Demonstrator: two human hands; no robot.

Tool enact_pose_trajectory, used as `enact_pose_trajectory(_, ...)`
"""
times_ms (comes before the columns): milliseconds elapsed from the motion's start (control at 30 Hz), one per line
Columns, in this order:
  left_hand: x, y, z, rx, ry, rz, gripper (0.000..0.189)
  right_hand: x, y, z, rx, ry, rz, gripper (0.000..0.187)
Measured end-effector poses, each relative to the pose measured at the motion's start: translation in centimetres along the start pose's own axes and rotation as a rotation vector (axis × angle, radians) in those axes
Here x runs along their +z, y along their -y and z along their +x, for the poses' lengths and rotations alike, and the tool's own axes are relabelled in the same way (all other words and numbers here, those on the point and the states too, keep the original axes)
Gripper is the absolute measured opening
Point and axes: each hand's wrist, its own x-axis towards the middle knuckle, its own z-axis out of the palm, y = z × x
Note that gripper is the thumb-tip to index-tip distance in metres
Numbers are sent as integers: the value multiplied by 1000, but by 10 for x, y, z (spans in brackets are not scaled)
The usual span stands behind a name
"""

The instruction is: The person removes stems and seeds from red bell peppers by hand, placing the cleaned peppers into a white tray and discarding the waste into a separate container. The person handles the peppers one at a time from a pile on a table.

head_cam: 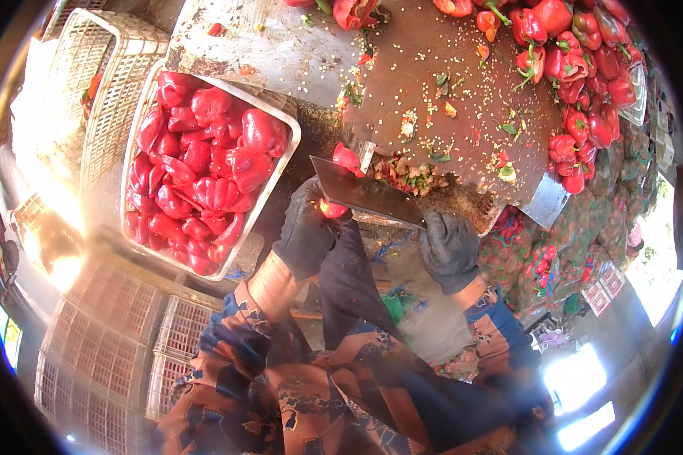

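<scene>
My left hand [306,230], in a dark grey glove, holds a red bell pepper [333,209], partly covered by the hand and the blade. My right hand [449,247], gloved alike, grips the handle end of a broad cleaver [367,192]. The blade reaches leftward over the pepper, and red pepper flesh [347,158] shows beyond its far edge. Just past the blade, a container of pepper cores and scraps [412,175] sits at the table edge. Left of my left hand stands a white plastic crate [287,153] filled with red pepper pieces [208,181].
A brown tabletop [398,96] is strewn with seeds and scraps. Whole red peppers [580,68] are heaped at its far right. An open lattice crate [99,131] stands at the far left, with stacked crates [102,324] below. Mesh sacks of peppers [592,222] lie to the right.
</scene>
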Motion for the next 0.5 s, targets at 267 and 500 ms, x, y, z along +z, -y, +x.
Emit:
enact_pose_trajectory(267, 9, -4, 6, -269, -12, -626, 21, 8, -14, 7, -57, -109, -180, 27)
enact_pose_trajectory(500, 31, -20, 28, -26, 89, -280, 43, -3, -67, -15, 109, 17, -181, 29)
